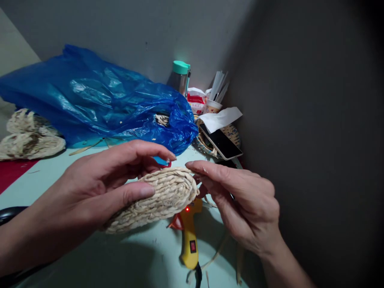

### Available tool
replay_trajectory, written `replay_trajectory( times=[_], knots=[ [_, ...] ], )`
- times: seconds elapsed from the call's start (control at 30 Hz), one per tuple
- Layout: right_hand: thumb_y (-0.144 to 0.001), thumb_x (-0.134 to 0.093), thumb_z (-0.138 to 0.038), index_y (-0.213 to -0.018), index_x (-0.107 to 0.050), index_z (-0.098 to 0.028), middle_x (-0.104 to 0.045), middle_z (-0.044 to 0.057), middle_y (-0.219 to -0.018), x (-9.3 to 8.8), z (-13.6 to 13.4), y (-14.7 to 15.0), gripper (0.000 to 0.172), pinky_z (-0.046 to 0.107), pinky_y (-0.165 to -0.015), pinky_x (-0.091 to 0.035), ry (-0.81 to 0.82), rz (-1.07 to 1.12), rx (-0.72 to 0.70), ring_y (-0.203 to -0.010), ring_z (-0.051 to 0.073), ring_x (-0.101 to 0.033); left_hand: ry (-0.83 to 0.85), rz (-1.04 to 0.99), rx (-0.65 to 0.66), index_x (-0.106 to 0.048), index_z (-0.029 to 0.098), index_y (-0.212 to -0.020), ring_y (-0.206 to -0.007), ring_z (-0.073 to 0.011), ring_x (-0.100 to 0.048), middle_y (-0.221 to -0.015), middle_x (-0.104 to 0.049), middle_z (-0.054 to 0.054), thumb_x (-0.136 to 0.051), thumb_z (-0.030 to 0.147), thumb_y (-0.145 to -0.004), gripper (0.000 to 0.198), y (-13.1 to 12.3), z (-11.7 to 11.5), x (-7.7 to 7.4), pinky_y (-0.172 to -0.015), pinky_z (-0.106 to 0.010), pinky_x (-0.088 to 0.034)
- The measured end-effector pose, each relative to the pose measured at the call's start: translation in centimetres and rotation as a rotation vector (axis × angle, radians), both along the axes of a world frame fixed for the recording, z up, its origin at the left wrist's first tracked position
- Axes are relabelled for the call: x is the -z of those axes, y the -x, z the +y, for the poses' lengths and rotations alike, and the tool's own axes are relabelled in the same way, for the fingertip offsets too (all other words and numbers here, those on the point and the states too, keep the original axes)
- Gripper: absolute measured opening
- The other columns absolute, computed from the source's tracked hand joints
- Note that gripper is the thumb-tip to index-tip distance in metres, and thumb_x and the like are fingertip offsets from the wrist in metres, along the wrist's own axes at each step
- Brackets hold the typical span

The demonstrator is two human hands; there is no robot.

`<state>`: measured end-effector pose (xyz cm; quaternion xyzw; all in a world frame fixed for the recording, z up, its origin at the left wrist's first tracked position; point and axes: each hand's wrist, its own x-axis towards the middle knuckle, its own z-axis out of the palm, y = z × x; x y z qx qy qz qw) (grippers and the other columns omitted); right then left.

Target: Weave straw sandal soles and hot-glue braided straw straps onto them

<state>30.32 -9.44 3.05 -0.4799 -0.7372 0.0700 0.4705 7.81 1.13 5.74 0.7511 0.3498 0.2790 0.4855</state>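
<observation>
Both closed on it: left hand (99,188) round the woven straw oval (156,198), right hand (240,200) pinching its edge

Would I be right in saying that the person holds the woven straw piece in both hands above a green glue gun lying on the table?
Not quite: the glue gun is yellow, not green, as the head view shows. The rest stands: the left hand grips the woven straw piece, the right hand touches its end, and the gun lies on the table below them.
</observation>
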Motion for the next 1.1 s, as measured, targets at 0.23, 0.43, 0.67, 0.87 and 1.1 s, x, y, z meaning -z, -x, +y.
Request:
replay_trajectory(
  times=[0.23, 0.43, 0.67, 0.87, 1.1],
  knots=[
    [-0.097, -0.058, -0.007, -0.131, -0.062, -0.023, -0.08, 0.007, -0.11, -0.1, 0.3, 0.4, 0.038, 0.028, -0.081, -0.064, -0.132, -0.146, 0.063, -0.094, 0.018, -0.078, -0.127, 0.072, -0.065, -0.083, 0.046, -0.101, -0.104, -0.0169, -0.073, -0.11, -0.082, 0.011, -0.079, 0.046, -0.082, 0.02, -0.3, -0.4, 0.0, -0.088, -0.013, -0.052],
    [-0.095, -0.058, -0.004, -0.127, -0.063, -0.017, -0.081, 0.009, -0.105, 0.1, 0.4, 0.6, 0.035, 0.025, -0.084, -0.063, -0.133, -0.174, 0.078, -0.095, 0.018, -0.077, -0.166, 0.032, -0.047, -0.081, 0.051, -0.102, -0.102, -0.0119, -0.073, -0.109, -0.081, 0.017, -0.078, 0.04, -0.085, 0.021, -0.3, -0.2, 0.2, -0.087, -0.008, -0.048],
    [-0.094, -0.06, -0.01, -0.126, -0.061, 0.002, -0.076, 0.019, -0.11, 0.1, 0.6, 0.6, 0.035, 0.032, -0.08, -0.062, -0.186, -0.246, 0.031, -0.094, 0.022, -0.074, -0.222, 0.087, 0.031, -0.081, 0.046, -0.108, -0.105, -0.0157, -0.074, -0.113, -0.081, 0.014, -0.07, 0.033, -0.089, 0.026, -0.1, 0.8, 0.6, -0.092, -0.013, -0.051],
    [-0.098, -0.068, -0.02, -0.126, -0.062, 0.006, -0.077, 0.019, -0.106, 0.6, 1.1, 0.4, 0.038, 0.033, -0.073, -0.059, -0.193, -0.246, 0.014, -0.08, 0.021, -0.069, -0.146, 0.007, 0.031, -0.084, 0.043, -0.102, -0.094, -0.0146, -0.077, -0.105, -0.083, 0.012, -0.074, 0.028, -0.083, 0.026, -0.5, 1.1, 0.2, -0.078, -0.011, -0.054],
    [-0.102, -0.061, -0.02, -0.136, -0.058, 0.003, -0.073, 0.023, -0.125, 1.7, 1.5, 0.5, 0.041, 0.029, -0.09, -0.058, -0.102, -0.137, -0.004, -0.098, 0.02, -0.073, 0.126, -0.112, 0.032, -0.083, 0.037, -0.105, -0.089, -0.0164, -0.077, -0.105, -0.084, 0.006, -0.075, 0.028, -0.084, 0.024, -0.9, 1.1, 1.3, -0.074, -0.014, -0.058]
  ],
)
